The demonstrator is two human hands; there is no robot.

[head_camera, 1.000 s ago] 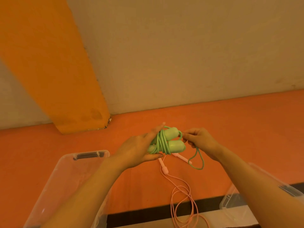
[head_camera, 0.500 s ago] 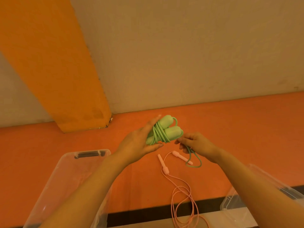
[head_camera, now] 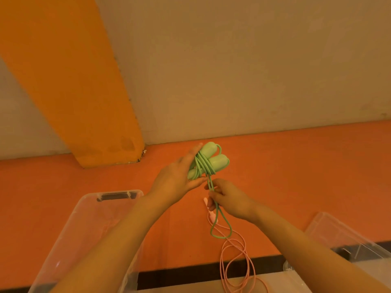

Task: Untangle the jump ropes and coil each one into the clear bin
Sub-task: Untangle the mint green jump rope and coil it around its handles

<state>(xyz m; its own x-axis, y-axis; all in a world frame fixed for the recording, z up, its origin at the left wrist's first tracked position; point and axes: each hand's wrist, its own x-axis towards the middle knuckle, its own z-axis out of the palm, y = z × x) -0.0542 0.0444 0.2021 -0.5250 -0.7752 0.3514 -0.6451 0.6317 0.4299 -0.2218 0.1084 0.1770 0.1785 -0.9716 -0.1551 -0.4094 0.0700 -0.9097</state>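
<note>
Wall point(head_camera: 243, 70): plain beige, faint scuffs lower right. Orange pillar point(head_camera: 69, 85) runs diagonally at left, stained and chipped at base, small debris at its corner. Floor point(head_camera: 306, 166): orange, uniform. Black strip point(head_camera: 190, 273) along the near edge, pale surface point(head_camera: 179, 287) below it. Light warm, amber cast throughout.

The green jump rope point(head_camera: 208, 163) is bundled: its two pale green handles lie side by side, tilted up to the right, with several turns of green cord wound around their middle. A free loop of the cord hangs down from the bundle. The pink jump rope point(head_camera: 234, 256) lies loose below, its thin cord in overlapping curls, one slim pink handle showing near the green loop. A clear bin point(head_camera: 88, 218) stands open at the lower left; another clear bin point(head_camera: 338, 235) sits at the lower right.
</note>
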